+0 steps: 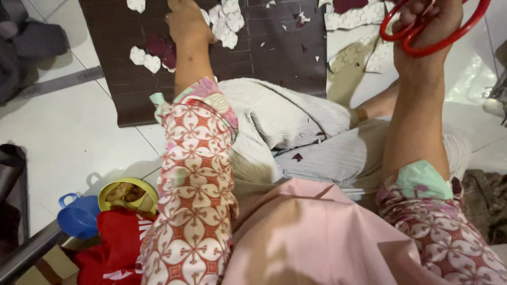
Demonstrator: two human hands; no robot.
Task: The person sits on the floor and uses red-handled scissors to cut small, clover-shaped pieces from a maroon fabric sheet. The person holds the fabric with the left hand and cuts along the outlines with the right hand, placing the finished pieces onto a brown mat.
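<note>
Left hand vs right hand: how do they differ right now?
The left hand lies on the dark brown sheet among white cut-out shapes, holding no tool; the right hand is raised and grips red-handled scissors. The left hand reaches over the sheet, while the right hand is off it, above the pale patterned paper. Both come out of matching red-and-white patterned sleeves.
</note>
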